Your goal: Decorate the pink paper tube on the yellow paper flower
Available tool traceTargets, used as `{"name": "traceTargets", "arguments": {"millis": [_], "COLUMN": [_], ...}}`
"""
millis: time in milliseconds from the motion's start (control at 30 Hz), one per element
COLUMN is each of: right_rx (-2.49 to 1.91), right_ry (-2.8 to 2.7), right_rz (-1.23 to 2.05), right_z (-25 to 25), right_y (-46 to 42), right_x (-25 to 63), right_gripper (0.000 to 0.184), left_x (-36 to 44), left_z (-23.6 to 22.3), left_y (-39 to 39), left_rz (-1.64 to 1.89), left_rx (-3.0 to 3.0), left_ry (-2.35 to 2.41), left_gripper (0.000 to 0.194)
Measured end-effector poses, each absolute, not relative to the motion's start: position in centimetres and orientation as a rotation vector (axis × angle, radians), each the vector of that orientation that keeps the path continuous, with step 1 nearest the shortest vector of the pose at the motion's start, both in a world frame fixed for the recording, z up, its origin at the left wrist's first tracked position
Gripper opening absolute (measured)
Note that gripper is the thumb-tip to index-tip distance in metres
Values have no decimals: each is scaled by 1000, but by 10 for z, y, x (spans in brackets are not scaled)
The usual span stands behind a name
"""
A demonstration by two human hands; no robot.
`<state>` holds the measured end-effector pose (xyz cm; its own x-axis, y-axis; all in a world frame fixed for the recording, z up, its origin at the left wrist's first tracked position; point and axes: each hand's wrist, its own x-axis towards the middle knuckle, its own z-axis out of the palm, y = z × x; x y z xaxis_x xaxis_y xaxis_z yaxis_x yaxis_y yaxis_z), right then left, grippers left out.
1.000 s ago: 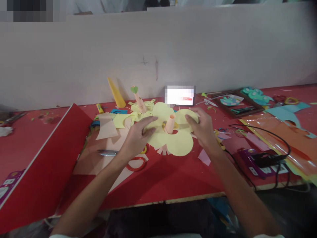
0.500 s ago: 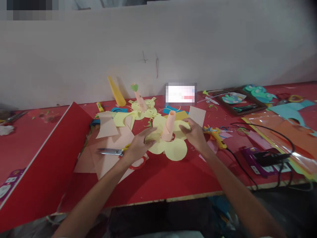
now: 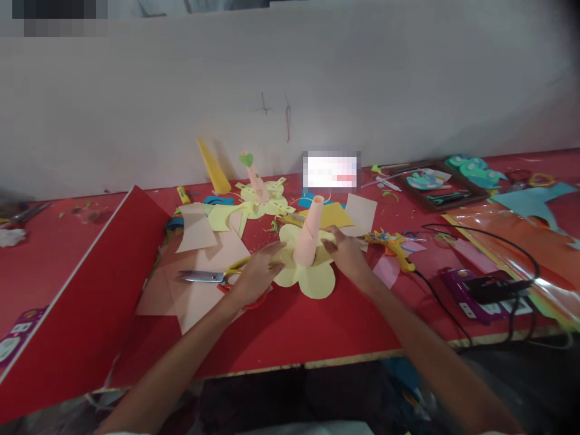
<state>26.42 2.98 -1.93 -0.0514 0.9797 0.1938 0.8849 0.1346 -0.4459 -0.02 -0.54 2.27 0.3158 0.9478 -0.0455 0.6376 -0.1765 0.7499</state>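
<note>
- Flower sheet (image 3: 317, 281) lower on your front pink cone (image 3: 309, 235), mid-tabletop (image 3: 267, 347).
- Your left hand (image 3: 257, 276), right hand (image 3: 348, 255): each pinching one petal.
- Two other cones: rear pink cone (image 3: 257, 185), yellow cone (image 3: 213, 167).
- Lettering unreadable.

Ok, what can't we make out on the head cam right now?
All in the head view:
- Underside of the yellow petal-shaped paper flower: hidden by its own top face and both hands, left hand and right hand.
- Far side where the pale pink paper cone meets it: behind the cone.
- Bright rectangular screen: content pixelated.
- Purple-and-white box at far left: cut off by image edge, partly behind the red board.
</note>
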Motion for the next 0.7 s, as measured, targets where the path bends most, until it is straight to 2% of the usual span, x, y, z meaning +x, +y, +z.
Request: {"name": "traceTargets", "arguments": {"millis": [200,367,467,567,700], "right_rx": [-1828,-1880,-1786,-1590,-1291], "right_ry": [-2165,-2220,-2196,-2245,-2368], "right_rz": [256,-12,-143,-87,86], "right_z": [-14,-1,6,6,-2], "right_y": [18,11,3,-12,-35], "right_x": [254,251,257,266,276], "right_gripper": [35,38,34,27,29], "left_x": [4,5,3,2,4], "left_z": [21,29,32,30,22], "left_y": [-5,-14,-14,-9,-2], "left_rz": [437,154,178,274,235], "left_rx": [2208,2387,2520,2635,2632], "left_ry": [1474,1648,1684,1578,1442], "left_gripper": [53,48,48,51,57]}}
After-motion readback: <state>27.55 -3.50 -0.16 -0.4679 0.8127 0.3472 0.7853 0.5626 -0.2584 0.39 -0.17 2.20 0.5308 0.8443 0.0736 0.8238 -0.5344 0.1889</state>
